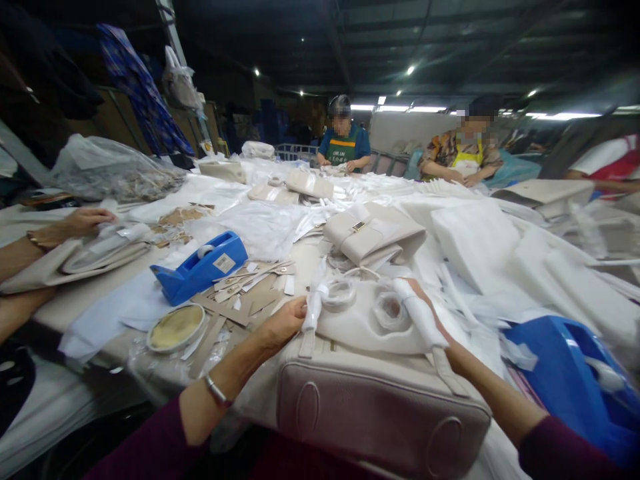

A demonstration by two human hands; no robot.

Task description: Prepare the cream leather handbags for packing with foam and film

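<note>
A pale beige handbag lies at the table's front edge, its base towards me. White wrapping covers its handles, and clear rolled rings sit between them. My left hand is closed at the left handle, with its fingertips pressed against the wrapping. Behind the wrapped right handle is my right hand; its fingers are hidden by the handle and the bag. Another beige bag with a metal clasp lies just beyond.
Blue tape dispensers stand left and right. Beige strips and a round dish lie left. White foam sheets are piled right. A co-worker's hands hold a bag at far left; two people work across the table.
</note>
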